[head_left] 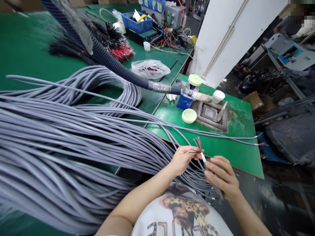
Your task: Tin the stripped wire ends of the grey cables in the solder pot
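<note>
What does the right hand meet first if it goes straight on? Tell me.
The right hand would probably meet the white-sleeved grey cable end held in the left hand, though depth is unclear.

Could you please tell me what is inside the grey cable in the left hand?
Thin red and black wires fan from a white sleeve at its stripped end; further back, the grey sheath covers the inside.

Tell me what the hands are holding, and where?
The left hand pinches a grey cable near its cut end, by the white sleeve, where coloured wires poke out. The right hand is open beside it, seemingly holding nothing.
</note>
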A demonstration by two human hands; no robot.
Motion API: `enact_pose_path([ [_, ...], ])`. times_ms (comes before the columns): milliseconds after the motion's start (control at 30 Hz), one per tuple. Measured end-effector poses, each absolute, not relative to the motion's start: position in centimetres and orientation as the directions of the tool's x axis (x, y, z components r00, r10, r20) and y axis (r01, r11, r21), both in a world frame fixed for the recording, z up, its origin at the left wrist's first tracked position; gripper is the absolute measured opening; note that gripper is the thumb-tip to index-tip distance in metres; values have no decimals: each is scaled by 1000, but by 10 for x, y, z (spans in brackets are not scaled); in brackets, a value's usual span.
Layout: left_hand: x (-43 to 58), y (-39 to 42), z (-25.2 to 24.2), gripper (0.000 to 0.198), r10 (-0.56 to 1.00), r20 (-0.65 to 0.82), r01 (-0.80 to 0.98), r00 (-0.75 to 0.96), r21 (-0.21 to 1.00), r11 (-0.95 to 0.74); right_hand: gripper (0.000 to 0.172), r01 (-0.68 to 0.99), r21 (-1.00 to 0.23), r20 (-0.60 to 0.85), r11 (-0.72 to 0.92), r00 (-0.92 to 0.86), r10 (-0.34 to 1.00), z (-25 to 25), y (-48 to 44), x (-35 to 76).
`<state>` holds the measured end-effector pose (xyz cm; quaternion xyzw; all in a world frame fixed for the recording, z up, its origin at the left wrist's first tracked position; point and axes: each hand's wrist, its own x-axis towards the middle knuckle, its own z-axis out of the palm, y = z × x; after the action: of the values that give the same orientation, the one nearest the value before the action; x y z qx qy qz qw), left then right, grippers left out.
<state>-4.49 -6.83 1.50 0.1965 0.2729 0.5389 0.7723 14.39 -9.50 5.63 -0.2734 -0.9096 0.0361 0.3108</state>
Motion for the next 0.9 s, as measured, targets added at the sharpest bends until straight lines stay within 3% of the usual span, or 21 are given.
enact_pose_path([
  [167, -49, -72, 18, 31, 934, -235, -680, 269, 641, 357, 47, 461, -275, 546, 844, -647, 532, 47, -102, 146],
  [367, -51, -75, 18, 31, 948, -220, -654, 232, 686, 319, 58, 459, -302, 552, 836, -631, 546, 43, -104, 144],
  [567, -49, -73, 21, 22, 956, -227, -707, 186, 645, 291, 62, 468, -311, 570, 827, -605, 556, 43, -106, 140],
  [900, -46, -72, 23, 25, 951, -262, -724, 166, 622, 298, 57, 464, -325, 570, 824, -600, 562, 38, -109, 140],
])
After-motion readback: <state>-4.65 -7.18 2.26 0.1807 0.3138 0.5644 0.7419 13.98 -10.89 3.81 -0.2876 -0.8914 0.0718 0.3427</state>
